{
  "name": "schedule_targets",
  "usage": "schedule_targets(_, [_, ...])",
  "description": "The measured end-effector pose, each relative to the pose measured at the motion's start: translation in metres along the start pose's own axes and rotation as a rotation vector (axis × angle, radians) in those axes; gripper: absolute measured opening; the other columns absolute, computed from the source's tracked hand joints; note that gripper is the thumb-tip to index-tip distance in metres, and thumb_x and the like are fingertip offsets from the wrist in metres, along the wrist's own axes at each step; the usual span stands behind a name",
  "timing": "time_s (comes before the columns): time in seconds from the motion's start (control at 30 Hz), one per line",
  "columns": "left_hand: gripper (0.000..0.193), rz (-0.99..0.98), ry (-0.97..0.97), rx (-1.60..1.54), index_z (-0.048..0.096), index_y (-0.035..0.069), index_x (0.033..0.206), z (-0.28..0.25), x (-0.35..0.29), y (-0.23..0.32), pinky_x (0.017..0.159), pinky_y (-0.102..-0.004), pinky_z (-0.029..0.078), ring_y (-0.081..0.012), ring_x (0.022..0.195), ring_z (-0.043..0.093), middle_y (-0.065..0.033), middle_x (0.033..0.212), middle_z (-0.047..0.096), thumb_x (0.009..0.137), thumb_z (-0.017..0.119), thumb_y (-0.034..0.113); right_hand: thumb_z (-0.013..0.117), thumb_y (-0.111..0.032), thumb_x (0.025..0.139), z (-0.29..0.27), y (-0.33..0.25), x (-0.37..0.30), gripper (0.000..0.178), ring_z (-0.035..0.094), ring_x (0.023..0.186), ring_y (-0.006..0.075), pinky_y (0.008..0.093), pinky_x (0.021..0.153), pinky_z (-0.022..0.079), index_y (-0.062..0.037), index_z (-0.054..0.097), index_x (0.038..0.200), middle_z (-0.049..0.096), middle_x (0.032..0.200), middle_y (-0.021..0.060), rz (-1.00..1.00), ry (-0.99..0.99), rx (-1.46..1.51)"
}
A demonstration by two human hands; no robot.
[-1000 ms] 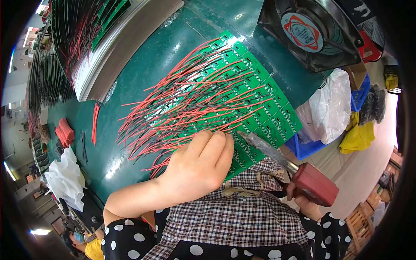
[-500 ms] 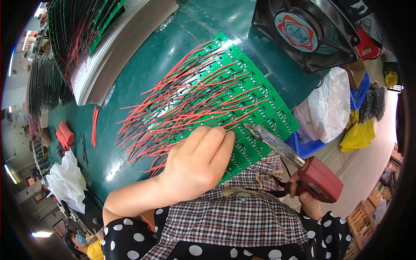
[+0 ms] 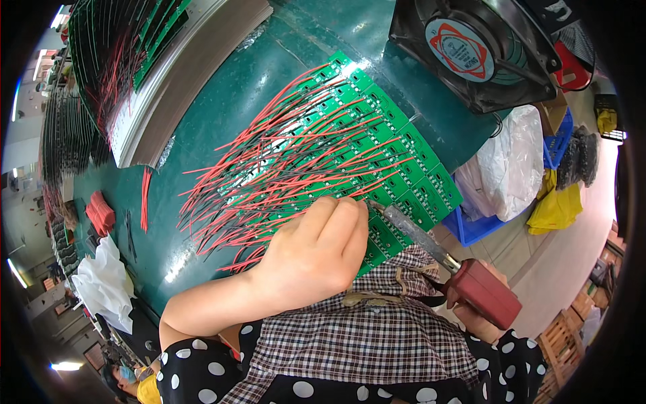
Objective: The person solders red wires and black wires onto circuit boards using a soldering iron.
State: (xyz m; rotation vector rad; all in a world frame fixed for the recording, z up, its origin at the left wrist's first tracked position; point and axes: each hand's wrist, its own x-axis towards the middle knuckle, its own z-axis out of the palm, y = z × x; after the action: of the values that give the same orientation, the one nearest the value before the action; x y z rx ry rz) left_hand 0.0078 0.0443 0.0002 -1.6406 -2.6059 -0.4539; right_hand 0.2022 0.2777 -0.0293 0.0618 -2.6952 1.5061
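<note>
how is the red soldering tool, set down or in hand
In hand: the right hand grips the red soldering tool, its tip pointing at the green circuit board.

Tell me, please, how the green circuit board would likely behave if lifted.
The green circuit board would probably stay stiff, looking like one flat panel. Its red and black wires would likely flop, being thin and loose-ended.

Obstacle: wires (image 3: 269,176) (dense) — room leftward

Wires (image 3: 289,161) across circuit board (image 3: 427,174), fan (image 3: 464,50) behind right, wire bundle (image 3: 145,198) left
</note>
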Motion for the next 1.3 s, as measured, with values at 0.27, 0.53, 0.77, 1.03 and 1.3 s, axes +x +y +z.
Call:
schedule_targets(0.27, [0.034,0.043,-0.005,0.086,0.062,-0.007,0.094,0.001,0.001,-0.001,0.055,-0.0274,0.051,-0.0227,0.073,0.058,-0.0127,0.088,0.056,0.062,0.060,0.005,0.079,-0.019,0.065,0.001,-0.006,-0.012,0.055,0.062,0.064,0.0160,0.0265,0.059,0.049,0.0039,0.052,0.106,0.064,0.076,0.0058,0.448,0.019,0.357])
schedule_targets(0.53, [0.030,-0.099,0.001,-0.181,0.063,-0.004,0.092,-0.003,0.008,-0.004,0.053,-0.0304,0.047,-0.0222,0.068,0.057,-0.0100,0.082,0.055,0.062,0.061,0.000,0.083,-0.027,0.065,0.000,-0.021,0.005,0.063,0.059,0.068,0.0137,0.0242,0.059,0.047,0.0043,0.049,0.108,0.061,0.091,0.0099,0.730,0.185,0.969])
schedule_targets(0.77, [0.033,-0.087,0.043,-0.157,0.064,-0.004,0.094,0.001,0.013,-0.002,0.053,-0.0294,0.047,-0.0216,0.065,0.057,-0.0093,0.080,0.056,0.061,0.061,0.001,0.084,-0.029,0.065,0.001,-0.020,0.006,0.064,0.059,0.064,0.0134,0.0235,0.057,0.046,0.0050,0.049,0.107,0.061,0.085,0.0097,0.704,0.210,0.967])
schedule_targets(1.03, [0.036,-0.025,0.068,-0.067,0.062,-0.008,0.095,0.007,0.017,0.000,0.053,-0.0284,0.047,-0.0218,0.066,0.057,-0.0110,0.079,0.055,0.061,0.059,0.003,0.079,-0.021,0.064,-0.003,-0.016,-0.001,0.044,0.060,0.063,0.0142,0.0254,0.058,0.047,0.0016,0.058,0.095,0.061,0.074,0.0052,0.716,0.124,0.729])
schedule_targets(1.3, [0.036,0.013,-0.011,0.020,0.061,-0.010,0.096,0.004,0.019,0.003,0.048,-0.0274,0.045,-0.0201,0.063,0.053,-0.0102,0.079,0.052,0.062,0.058,0.003,0.074,-0.016,0.067,0.002,0.010,-0.027,0.056,0.063,0.065,0.0205,0.0269,0.060,0.049,0.0030,0.049,0.114,0.064,0.076,0.0085,0.366,0.046,0.164])
